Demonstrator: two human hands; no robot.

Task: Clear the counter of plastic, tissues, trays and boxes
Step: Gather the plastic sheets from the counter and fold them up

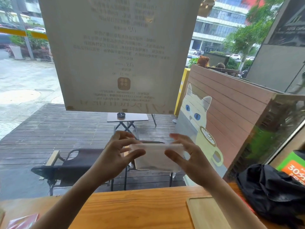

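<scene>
Both hands up off the surface (pixel 140 207), in front of the window: left hand (pixel 113 156) and right hand (pixel 189 156) each pinch one end of a thin white sheet (pixel 155 156), thumb in front & fingers behind, so each grip is closed on it. Sheet looks soft, folded flat, roughly rectangular, slightly see-through; tissue or plastic, can't tell which. It hangs in the air between the hands, well above the wood. Surface is warm orange-toned wood w/ visible grain. On it, right side: 1 pale wooden tray (pixel 208 214), flat w/ raised rim, and just beside that 1 crumpled black bag (pixel 270 194), shiny, wrinkled fabric or plastic. Behind the bag, 1 green & orange box (pixel 292 164) by the glass. Bottom-left corner: a pinkish flat wrapper (pixel 23 221), partly cut off. Straight ahead a large pale poster (pixel 115 52) covers much of the window. Outside: 1 dark folding chair (pixel 69 166), 1 small white table (pixel 127 117), and a brown slatted fence w/ a painted white cat (pixel 196 111)
</scene>
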